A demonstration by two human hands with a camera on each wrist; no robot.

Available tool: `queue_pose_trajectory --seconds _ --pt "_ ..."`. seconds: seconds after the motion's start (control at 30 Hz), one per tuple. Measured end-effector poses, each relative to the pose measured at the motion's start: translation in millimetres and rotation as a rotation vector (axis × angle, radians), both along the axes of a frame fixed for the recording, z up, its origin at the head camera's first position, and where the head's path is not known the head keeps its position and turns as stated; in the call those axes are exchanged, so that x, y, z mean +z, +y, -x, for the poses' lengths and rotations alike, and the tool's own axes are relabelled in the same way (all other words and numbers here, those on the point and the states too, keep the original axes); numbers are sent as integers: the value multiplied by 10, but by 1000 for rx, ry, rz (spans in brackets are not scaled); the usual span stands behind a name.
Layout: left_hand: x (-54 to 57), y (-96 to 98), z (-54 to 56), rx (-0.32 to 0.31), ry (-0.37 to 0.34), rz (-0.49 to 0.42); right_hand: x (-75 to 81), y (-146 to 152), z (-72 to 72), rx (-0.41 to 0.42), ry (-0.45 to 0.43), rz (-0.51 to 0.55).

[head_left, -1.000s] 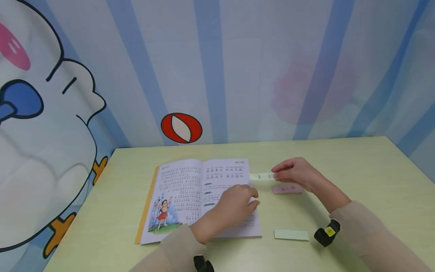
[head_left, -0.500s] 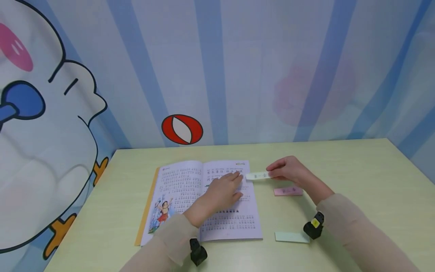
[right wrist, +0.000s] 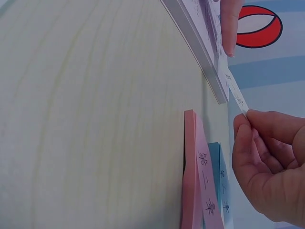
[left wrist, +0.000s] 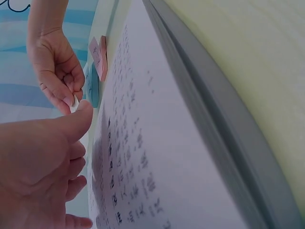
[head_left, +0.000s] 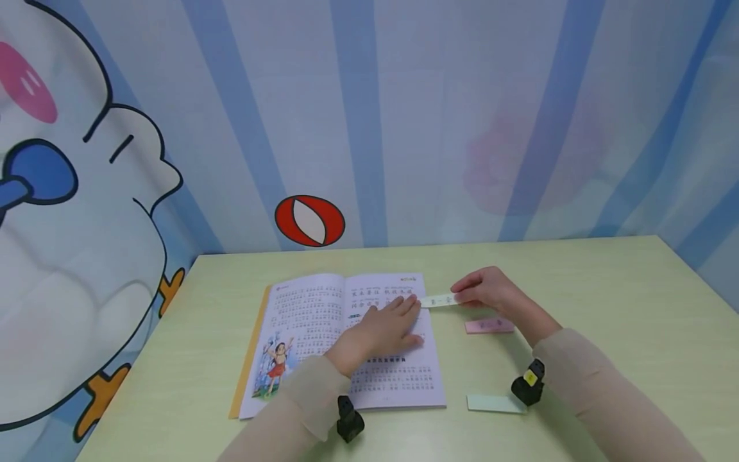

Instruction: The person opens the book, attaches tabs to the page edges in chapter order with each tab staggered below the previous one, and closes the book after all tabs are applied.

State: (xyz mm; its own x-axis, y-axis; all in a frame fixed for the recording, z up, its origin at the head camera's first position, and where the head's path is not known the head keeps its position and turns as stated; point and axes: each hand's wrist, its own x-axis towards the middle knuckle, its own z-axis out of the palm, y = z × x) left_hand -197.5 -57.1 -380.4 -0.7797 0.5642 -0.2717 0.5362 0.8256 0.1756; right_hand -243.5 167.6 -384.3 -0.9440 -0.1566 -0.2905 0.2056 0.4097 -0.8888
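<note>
One pale paper strip (head_left: 439,301) with handwritten characters lies at the right edge of an open book (head_left: 312,308), its long axis running side to side, left end pointing toward the book and overlapping the right page (head_left: 392,385). The person's right hand (head_left: 493,292) pinches the strip's right end between thumb and fingers. The left hand (head_left: 381,330) rests flat on that page, fingers extended with the thumb apart, fingertips just beside the strip; whether they touch it cannot be told. Tabletop separates the book's side from the pads, and the table (head_left: 623,301) stretches on rightward past them. Three pads show across the views: one pink pad (head_left: 489,326), one blue pad (right wrist: 215,155) beyond it, and one pale green pad (head_left: 495,403) nearer the person.
</note>
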Motion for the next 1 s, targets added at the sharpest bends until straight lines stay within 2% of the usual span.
queue_pose_trajectory --seconds 0.23,0.43,0.8,1.0 --pt "-66 78 18 35 -1 42 -34 -6 14 -5 -3 -2" --pt "-95 109 36 42 24 77 -54 -14 28 6 19 -18" --pt "-32 192 29 75 27 107 -68 -24 15 0 19 -53" --pt "-35 222 24 70 67 151 -97 -27 26 3 22 -41"
